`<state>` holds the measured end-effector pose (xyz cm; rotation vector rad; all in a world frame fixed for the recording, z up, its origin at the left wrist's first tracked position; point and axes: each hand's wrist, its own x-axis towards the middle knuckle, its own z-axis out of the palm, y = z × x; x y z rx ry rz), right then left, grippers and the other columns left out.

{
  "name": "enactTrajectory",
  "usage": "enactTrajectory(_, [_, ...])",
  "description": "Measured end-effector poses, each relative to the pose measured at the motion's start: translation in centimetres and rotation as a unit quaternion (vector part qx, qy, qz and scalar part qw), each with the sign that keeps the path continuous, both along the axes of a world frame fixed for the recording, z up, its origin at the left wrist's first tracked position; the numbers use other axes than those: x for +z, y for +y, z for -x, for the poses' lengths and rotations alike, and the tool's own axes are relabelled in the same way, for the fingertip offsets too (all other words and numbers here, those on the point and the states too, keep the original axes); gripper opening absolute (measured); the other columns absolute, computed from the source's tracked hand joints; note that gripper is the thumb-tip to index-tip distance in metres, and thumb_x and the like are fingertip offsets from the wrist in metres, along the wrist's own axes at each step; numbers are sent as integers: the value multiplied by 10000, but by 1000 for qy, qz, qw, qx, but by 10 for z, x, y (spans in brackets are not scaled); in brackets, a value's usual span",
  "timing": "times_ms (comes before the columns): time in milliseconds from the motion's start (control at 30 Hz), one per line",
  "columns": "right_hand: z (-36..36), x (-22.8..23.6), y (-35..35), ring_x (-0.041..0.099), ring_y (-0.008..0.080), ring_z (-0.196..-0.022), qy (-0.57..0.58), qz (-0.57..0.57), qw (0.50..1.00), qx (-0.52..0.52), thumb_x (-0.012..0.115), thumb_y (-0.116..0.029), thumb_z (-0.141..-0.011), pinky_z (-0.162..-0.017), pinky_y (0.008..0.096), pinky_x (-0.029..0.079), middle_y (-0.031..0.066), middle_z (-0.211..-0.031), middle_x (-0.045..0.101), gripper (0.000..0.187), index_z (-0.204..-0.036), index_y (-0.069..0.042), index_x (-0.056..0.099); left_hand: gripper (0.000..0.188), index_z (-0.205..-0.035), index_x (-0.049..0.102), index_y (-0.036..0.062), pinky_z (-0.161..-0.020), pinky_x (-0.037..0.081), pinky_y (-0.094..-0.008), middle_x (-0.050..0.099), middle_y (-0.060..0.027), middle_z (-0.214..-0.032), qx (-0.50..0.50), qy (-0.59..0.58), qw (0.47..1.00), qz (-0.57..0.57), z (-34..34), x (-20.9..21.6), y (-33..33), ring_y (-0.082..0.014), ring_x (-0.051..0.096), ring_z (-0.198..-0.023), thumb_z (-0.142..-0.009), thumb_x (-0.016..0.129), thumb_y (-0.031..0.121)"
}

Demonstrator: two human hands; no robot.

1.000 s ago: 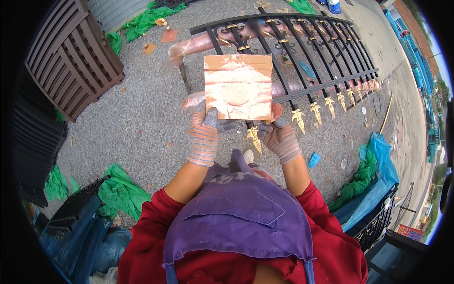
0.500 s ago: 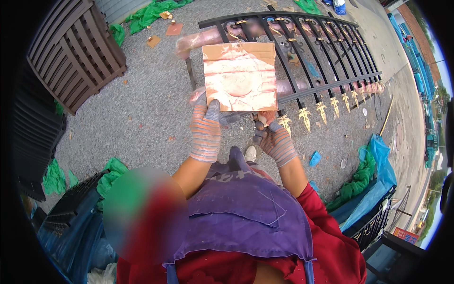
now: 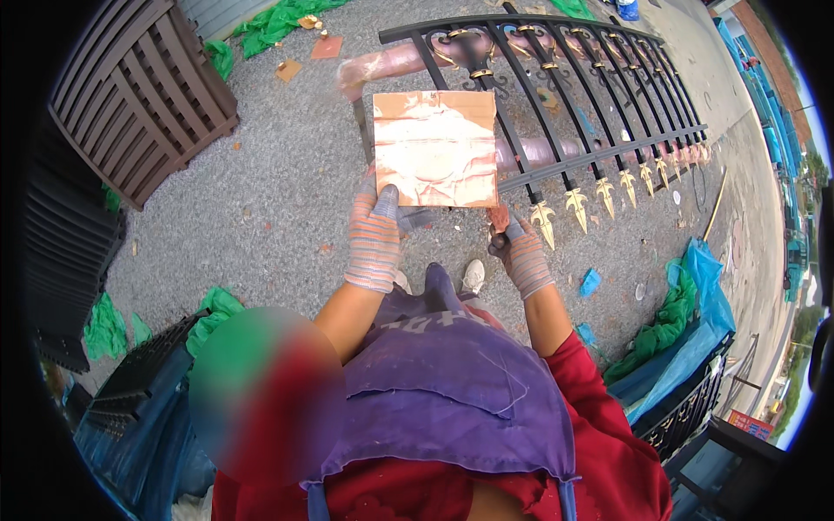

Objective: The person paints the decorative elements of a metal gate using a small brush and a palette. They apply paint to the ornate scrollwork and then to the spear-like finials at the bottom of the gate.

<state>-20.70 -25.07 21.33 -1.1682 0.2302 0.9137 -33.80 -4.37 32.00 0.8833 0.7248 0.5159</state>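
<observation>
One creased square of cardboard (image 3: 434,148) is held up at 12 o'clock, its face washed bright, with the left hand's (image 3: 375,247) grip clamped on its 7 o'clock corner, thumb in front. The striped-gloved right hand (image 3: 523,259), near its 5 o'clock corner, has its grip closed together on a small reddish item (image 3: 498,216) whose full shape is unclear. Beyond, a black fence panel (image 3: 605,155) with gold spear tips lies at 1 o'clock across pinkish wrapped supports (image 3: 382,66), and a brown slatted panel (image 3: 145,97) is at 10 o'clock.
</observation>
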Motion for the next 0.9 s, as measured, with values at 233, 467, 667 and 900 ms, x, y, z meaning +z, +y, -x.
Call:
enactTrajectory(233, [-3,37,19,551,136,-628,-64,-165,979,-98,537,-211,-981,-607,316,481,59,-868,635,214,-1135,-66,577,276,-1202,398,-37,-667,606,-406,612,-211,-967,-13,10,999,31,12,-21,1,-333,691,-772,-976,471,103])
enactTrajectory(467, [19,11,-10,510,103,-638,9,-25,999,-39,606,-218,-942,-613,287,476,13,-855,583,255,-1149,-72,580,240,-1144,386,-40,-671,597,-419,632,-247,-879,-41,28,997,-61,26,-55,11,-391,697,-772,-977,469,111])
enactTrajectory(667, [-7,37,2,537,132,-700,104,-220,970,-11,598,-166,-859,-694,384,500,20,-908,604,331,-1170,-53,592,229,-1117,416,-31,-666,596,-395,636,-206,-853,-39,19,999,30,14,-22,-1,-368,700,-742,-980,489,136])
enactTrajectory(900, [11,64,19,613,154,-713,55,-55,993,-88,631,-237,-917,-668,366,552,25,-880,641,294,-1151,-65,590,200,-1106,515,-39,-638,635,-360,609,-127,-967,-52,40,997,39,11,-20,-16,-240,678,-755,-982,484,115])
